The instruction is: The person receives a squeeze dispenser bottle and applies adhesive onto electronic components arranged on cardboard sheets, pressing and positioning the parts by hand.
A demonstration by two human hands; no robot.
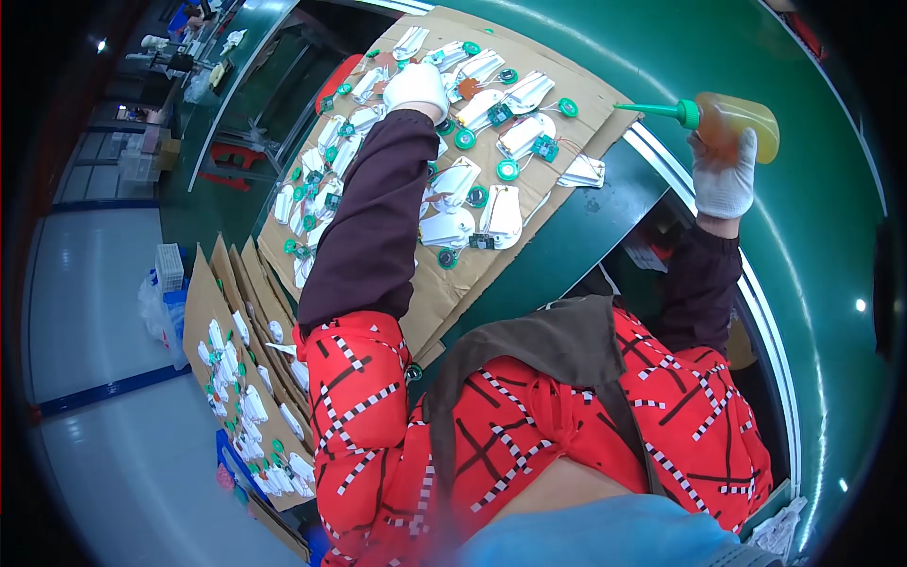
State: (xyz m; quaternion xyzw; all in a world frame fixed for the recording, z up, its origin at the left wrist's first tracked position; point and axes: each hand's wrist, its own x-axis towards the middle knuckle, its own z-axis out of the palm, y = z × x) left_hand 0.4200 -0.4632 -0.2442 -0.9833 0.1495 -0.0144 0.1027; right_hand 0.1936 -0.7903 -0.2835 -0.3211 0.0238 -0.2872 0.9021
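My right hand (725, 184), in a white glove, is closed round a clear squeeze bottle (756, 123) of yellowish liquid. Its long green nozzle points left, toward the edge of the cardboard sheet (406, 312). My left hand (416, 87), also gloved, reaches to the far part of that sheet, among white plastic housings (526, 135). Its fingers look curled, and what they hold, if anything, is hidden. Green round parts (507, 170), small circuit boards (545, 146) and thin wires lie with the housings. Brown pieces (468, 89) rest near my left hand.
The cardboard lies on a green tabletop (586, 231) with a metal edge. More cardboard sheets (222, 283), bearing similar parts, lean at lower left. A red stool (236, 156) stands beyond them. Another green surface (812, 255) curves along the right. A person's hand shows far off at upper left.
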